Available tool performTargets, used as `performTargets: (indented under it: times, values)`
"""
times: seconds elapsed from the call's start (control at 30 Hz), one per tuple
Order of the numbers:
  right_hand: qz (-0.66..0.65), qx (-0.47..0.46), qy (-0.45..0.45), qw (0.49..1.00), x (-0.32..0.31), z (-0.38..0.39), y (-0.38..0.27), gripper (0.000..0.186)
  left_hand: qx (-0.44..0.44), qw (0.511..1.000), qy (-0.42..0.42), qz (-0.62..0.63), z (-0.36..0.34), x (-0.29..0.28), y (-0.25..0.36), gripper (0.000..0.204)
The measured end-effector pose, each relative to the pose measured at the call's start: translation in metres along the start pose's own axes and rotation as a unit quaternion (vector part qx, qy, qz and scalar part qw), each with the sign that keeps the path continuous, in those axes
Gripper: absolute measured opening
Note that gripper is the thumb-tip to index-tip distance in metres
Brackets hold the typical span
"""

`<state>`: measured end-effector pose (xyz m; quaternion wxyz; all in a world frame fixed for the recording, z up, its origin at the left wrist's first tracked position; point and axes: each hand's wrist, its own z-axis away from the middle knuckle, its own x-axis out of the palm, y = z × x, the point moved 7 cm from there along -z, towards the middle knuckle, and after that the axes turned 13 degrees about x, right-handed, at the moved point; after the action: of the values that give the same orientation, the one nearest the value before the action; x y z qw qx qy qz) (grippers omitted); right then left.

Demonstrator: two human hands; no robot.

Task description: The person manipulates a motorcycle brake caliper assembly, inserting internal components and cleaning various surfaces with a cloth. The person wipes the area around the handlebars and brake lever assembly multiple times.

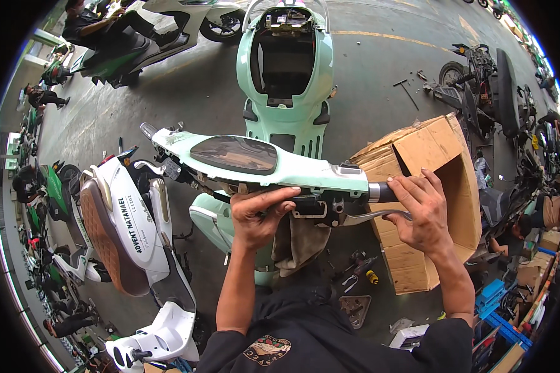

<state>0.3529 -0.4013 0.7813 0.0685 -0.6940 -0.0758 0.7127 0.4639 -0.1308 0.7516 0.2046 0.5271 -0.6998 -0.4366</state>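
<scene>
A mint-green scooter handlebar cover (317, 172) with a dark display window (233, 155) lies across the handlebar in front of me. My left hand (260, 217) is closed at the cover's near edge, its index finger and thumb pointing right along it; its other fingers are curled and partly hidden. My right hand (422, 210) curls over the outer end of the right handlebar grip (379, 191), thumb by the brake lever (370, 217). Between my hands sits a dark brake reservoir (309, 209). A left brake lever (148, 165) shows at the far end. Below hangs a grey-brown cloth (298, 245).
Ahead stands the mint scooter body (286, 118), its seat bay exposed. An open cardboard box (410, 255) is close on the right. A white scooter (130, 230) stands at left. Tools (358, 267) and a small tray (354, 309) lie on the floor; a stripped motorcycle (479, 87) is far right.
</scene>
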Motion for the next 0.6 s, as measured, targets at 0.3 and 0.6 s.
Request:
performTargets:
  times: [0.3,0.6]
  values:
    - [-0.028,0.029,0.013,0.999,-0.006,-0.002,-0.007,0.083,-0.011,1.000,0.002,0.007,0.002,0.001,-0.002,0.025]
    - [-0.062,0.078,0.030,0.995,-0.015,-0.004,-0.017,0.070,-0.003,1.000,-0.002,0.003,0.000,0.000,0.000,0.025]
